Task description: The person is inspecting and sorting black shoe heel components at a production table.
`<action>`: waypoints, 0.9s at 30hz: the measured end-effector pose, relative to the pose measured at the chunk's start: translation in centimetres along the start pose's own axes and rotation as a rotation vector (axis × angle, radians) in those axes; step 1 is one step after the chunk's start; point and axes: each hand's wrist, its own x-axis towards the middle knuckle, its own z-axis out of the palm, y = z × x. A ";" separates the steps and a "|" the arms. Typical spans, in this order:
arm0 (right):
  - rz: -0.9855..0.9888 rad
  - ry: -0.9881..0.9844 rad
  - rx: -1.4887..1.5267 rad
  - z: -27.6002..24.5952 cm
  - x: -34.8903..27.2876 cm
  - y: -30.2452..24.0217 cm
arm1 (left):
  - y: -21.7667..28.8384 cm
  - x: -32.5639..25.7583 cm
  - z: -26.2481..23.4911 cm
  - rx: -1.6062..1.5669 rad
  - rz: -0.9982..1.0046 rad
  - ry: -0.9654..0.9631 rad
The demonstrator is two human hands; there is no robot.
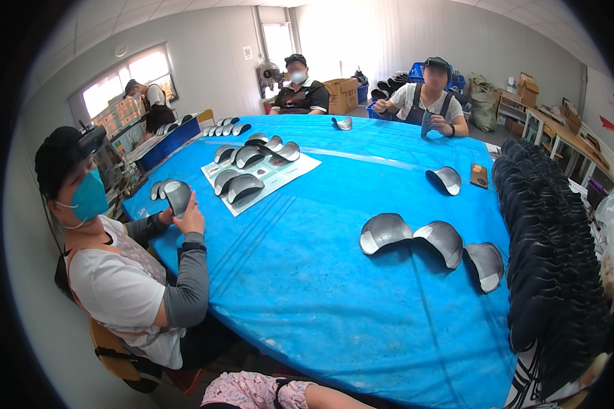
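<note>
A pink patterned sleeve (252, 392) was seen nearest, at the lower edge (the wearer's own hands were out of view, their state untellable). Three grey curved pieces (443, 240) lay finished-looking on the blue counter (307, 286); a tall black stack (552, 259) remained right.

One head-worn fisheye view looks down and forward across the blue table (307, 273) from its near edge.
</note>
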 end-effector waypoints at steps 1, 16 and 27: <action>0.005 -0.001 -0.003 0.0 0.0 0.0 | -0.6 0.0 0.4 -0.019 -0.016 -0.009; -0.014 -0.196 0.243 -1.9 4.6 4.6 | -2.0 -2.0 7.2 -0.042 -0.171 0.191; 0.126 -0.211 0.313 -1.7 -0.1 6.8 | 1.9 -4.1 6.7 -0.015 -0.055 0.197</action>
